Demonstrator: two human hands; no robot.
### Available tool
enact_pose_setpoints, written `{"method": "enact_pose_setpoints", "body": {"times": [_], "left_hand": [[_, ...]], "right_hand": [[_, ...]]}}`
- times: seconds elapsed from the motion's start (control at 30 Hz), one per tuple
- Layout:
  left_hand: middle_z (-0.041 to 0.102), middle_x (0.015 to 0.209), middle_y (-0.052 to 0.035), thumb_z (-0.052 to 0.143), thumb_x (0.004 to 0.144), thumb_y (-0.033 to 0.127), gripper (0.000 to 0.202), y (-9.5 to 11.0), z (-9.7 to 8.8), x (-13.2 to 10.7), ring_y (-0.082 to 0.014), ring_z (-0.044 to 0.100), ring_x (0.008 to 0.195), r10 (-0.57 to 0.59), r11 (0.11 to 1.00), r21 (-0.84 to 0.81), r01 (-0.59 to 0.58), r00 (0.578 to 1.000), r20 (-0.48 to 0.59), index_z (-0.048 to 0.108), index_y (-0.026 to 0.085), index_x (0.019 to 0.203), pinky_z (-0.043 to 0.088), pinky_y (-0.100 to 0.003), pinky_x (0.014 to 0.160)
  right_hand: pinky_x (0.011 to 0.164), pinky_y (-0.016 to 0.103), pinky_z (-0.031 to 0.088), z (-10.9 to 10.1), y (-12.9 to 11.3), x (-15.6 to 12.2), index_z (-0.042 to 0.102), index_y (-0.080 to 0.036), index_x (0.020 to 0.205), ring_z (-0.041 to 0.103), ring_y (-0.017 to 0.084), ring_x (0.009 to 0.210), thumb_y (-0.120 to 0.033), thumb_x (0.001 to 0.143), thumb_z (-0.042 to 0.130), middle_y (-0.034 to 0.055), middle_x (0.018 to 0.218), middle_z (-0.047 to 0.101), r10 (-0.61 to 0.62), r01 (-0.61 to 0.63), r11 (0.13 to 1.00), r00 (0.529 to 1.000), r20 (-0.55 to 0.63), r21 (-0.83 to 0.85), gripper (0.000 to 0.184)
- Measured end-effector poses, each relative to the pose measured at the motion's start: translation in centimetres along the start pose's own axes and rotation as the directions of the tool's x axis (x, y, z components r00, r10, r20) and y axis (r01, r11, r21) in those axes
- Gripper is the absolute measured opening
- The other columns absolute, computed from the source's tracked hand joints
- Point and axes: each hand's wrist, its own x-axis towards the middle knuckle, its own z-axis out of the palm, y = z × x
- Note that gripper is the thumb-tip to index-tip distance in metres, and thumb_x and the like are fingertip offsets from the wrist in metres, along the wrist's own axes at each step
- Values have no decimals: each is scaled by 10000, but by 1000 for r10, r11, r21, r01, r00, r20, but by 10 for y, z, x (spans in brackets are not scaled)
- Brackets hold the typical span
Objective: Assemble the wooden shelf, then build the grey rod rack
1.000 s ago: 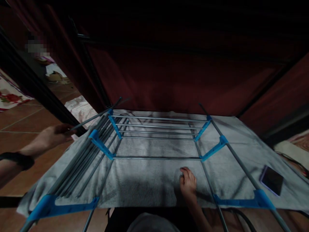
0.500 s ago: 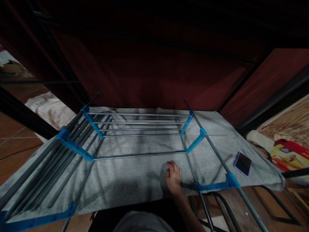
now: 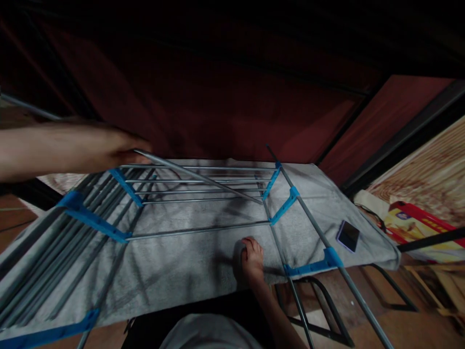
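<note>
My left hand [image 3: 121, 145] reaches in from the left, fingers closed round a thin grey metal rod [image 3: 199, 175]. The rod slants down to the right, over the crossbars of a drying-rack frame [image 3: 203, 230] made of grey tubes and blue plastic brackets. Its far end is near the right-hand bracket [image 3: 272, 182]; whether it touches cannot be told. Low in the middle, my right hand [image 3: 253, 258] rests on the grey cloth [image 3: 181, 271], fingers loosely bent and holding nothing. Its place is below the nearest crossbar and left of the right-hand tubes.
Several loose grey rods [image 3: 69, 252] lie in a bundle on the left, beside a blue bracket [image 3: 90, 218]. A phone [image 3: 348, 236] lies on the cloth at the right. Beyond the edge is a red and yellow package [image 3: 417, 225]. Dark red fabric [image 3: 225, 116] hangs behind.
My left hand, out of view before, now appears at the left with a rod in its grip. The view has shifted slightly; my right hand stays resting on the cloth.
</note>
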Motion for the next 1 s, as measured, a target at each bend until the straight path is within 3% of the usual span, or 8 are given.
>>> {"method": "enact_pose_setpoints", "body": {"times": [0.07,0.1,0.17,0.3,0.47,0.63,0.83,1.0], "left_hand": [[674,865,43,481,899,483,432,17,-4,18,-105,609,742,140,990,-11,-141,971,193,649,166,1139,470,-350,826],[683,913,42,472,907,462,398,30,-5,26,-115,614,779,189,982,-28,-187,956,222,646,212,1162,454,-353,852],[688,975,25,444,927,425,354,58,-4,38,-133,619,845,224,974,-67,-216,961,162,652,258,1159,425,-340,890],[681,879,-38,493,900,433,324,95,7,40,-196,628,881,175,982,-93,-166,980,96,698,202,999,399,-331,898],[677,911,-72,483,910,328,224,117,25,6,-243,622,907,112,993,-26,-112,994,-17,663,196,922,363,-377,902],[695,931,-91,427,939,324,258,132,54,-36,-279,637,891,29,999,-19,-29,999,14,648,191,951,389,-392,816],[708,985,-106,389,949,390,343,135,80,-79,-277,648,877,-103,986,-133,102,995,-5,667,201,1015,417,-382,805],[713,940,-96,381,956,379,345,133,87,-98,-271,647,841,-114,988,-103,111,993,-22,670,192,994,419,-377,762]], "right_hand": [[935,385,392,-1,-1,0,584,-210,1144,518,217,1084,-102,845,411,74,1147,590,2,-2,1000,1000,-4,15,362],[936,386,393,-1,-1,0,583,-211,1148,519,216,1082,-102,847,411,73,1144,591,5,-5,1000,1000,-4,21,364],[942,388,391,-2,-1,0,583,-213,1148,519,216,1081,-100,847,408,71,1142,592,12,-12,1000,1000,-3,29,366],[951,396,387,-3,0,1,588,-211,1138,514,223,1093,-98,843,405,75,1158,586,11,-12,999,1000,17,32,365],[960,405,380,-3,1,1,593,-200,1128,505,231,1112,-77,817,406,82,1170,585,24,-25,999,999,28,30,384],[959,396,378,-4,1,0,582,-203,1149,498,223,1125,-59,802,394,81,1178,576,18,-19,1000,999,36,15,420],[952,394,385,-4,0,1,587,-197,1141,503,216,1108,-72,812,389,81,1159,580,-3,3,1000,1000,17,-5,404],[955,389,391,-5,-1,2,593,-207,1129,511,209,1101,-75,816,386,76,1152,587,7,-7,1000,1000,26,-23,398]]}}
